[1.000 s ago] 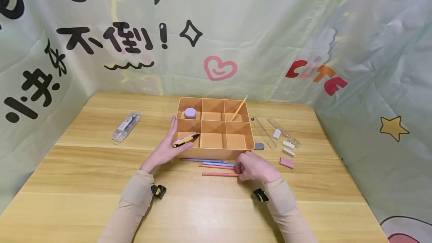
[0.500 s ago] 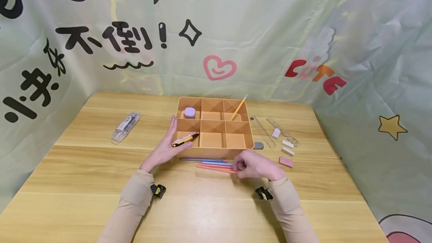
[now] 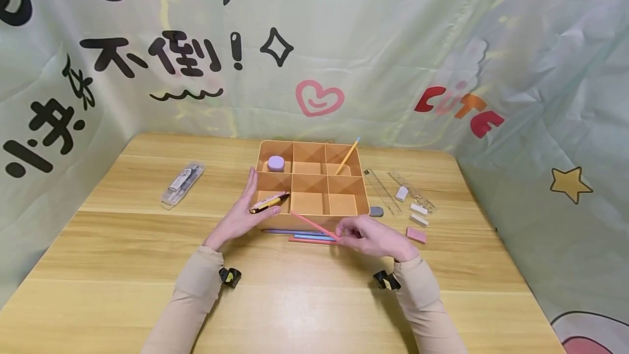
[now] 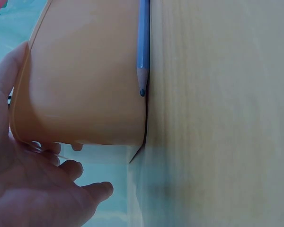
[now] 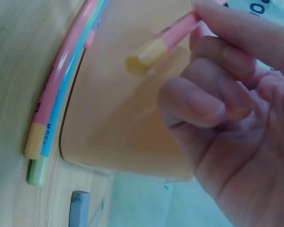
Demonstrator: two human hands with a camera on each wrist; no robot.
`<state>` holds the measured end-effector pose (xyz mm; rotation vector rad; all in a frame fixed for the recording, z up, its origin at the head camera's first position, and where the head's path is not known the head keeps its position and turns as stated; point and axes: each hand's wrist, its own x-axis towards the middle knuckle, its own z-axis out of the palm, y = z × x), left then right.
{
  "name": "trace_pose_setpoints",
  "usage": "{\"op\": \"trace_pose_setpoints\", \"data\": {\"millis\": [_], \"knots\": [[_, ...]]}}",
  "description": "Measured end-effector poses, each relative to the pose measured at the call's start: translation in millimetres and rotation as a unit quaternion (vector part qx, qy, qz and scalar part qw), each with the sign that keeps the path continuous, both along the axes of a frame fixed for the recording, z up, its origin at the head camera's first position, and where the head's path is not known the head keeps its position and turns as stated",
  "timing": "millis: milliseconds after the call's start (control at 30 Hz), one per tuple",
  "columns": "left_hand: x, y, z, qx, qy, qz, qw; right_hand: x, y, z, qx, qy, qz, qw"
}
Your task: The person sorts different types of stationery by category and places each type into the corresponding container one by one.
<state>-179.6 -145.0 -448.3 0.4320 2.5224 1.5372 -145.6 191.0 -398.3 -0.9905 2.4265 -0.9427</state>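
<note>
My right hand [image 3: 375, 238] pinches a pink pencil [image 3: 314, 225] between thumb and fingers. The pencil slants up to the left, its tip near the box's front rim; its yellow end [image 5: 149, 56] shows in the right wrist view. My left hand [image 3: 243, 217] rests at the left front corner of an orange divided box [image 3: 314, 223], fingers straight along its side, thumb over the front rim. Along the box's front lie blue pencils [image 3: 309, 237] and another pink pencil [image 3: 309, 241]. Pens [image 3: 270, 202] lean in the front left compartment.
A lilac block [image 3: 276, 164] and a yellow pencil [image 3: 348, 156] occupy back compartments. Right of the box lie clear rulers [image 3: 382, 192], several erasers [image 3: 416, 235] and a grey piece [image 3: 376, 211]. A clear pen case [image 3: 183, 185] lies left. Printed cloth hangs behind the table.
My right hand has drawn the nearest pink pencil toward the others, then lifted it off the table and tilted it up toward the box. The left hand has stayed in place.
</note>
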Motion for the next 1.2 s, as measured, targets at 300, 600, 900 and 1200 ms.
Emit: {"op": "trace_pose_setpoints", "data": {"millis": [300,600,900,1200], "knots": [[-0.3,-0.4,0.6,-0.001,-0.004,0.001,1.0000,-0.4,-0.6,2.5,-0.053,0.015,-0.013,0.9984],[0.7,0.2,2.0,-0.004,-0.002,0.001,1.0000,-1.3,-2.2,3.2,-0.102,0.034,-0.035,0.9936],[1.4,0.1,1.9,-0.006,-0.002,0.001,1.0000,-1.2,-2.1,3.0,-0.143,0.048,-0.057,0.9869],[1.1,0.3,2.1,-0.009,-0.004,0.002,1.0000,-4.2,-1.7,0.4,-0.220,0.031,-0.069,0.9727]]}}
